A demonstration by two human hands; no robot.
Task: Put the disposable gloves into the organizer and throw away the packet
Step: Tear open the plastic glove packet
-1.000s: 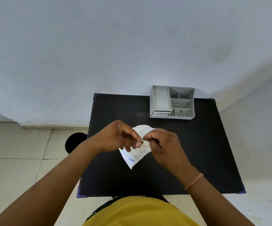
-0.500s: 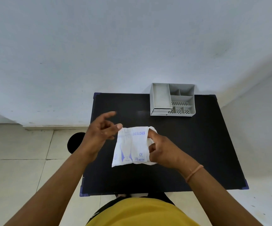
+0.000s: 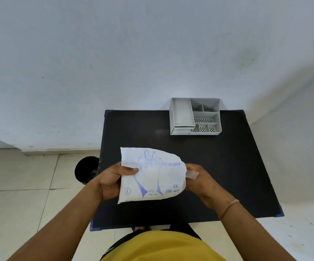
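Note:
A white packet of disposable gloves [image 3: 152, 176] with blue print is held flat above the black table [image 3: 227, 166], printed face up. My left hand [image 3: 111, 182] grips its left edge, thumb on top. My right hand [image 3: 199, 180] holds the right edge, where a small clear strip sticks out between the fingers. The grey organizer [image 3: 195, 116] stands at the table's far edge, with one long compartment on the left and several smaller ones on the right, all showing nothing inside.
A black round bin [image 3: 85, 169] stands on the tiled floor just left of the table. A white wall runs behind the table, and another wall closes in on the right. My yellow shirt fills the bottom edge.
The packet was bunched between both hands, then spread out. My left hand let go briefly and now grips the left edge; the packet is flat and larger in view.

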